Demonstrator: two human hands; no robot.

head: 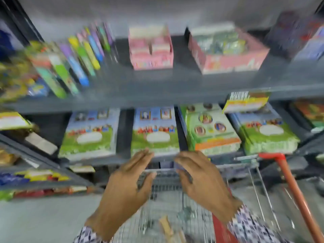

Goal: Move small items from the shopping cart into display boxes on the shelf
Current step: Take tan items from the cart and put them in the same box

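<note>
The picture is blurred by motion. My left hand is raised over the wire shopping cart with its fingers stretched out and apart, nothing in it. My right hand is level with it, a little to the right, fingers bent. A small bluish patch shows at its fingertips; I cannot tell whether it is a held item. Two pink display boxes stand on the upper shelf, well above both hands. A tan item lies low in the cart.
Green and blue flat packs fill the lower shelf just beyond my fingertips. Colourful slim packs lean at the upper left. The cart's red handle runs down the right side. Another rack of goods stands at the left.
</note>
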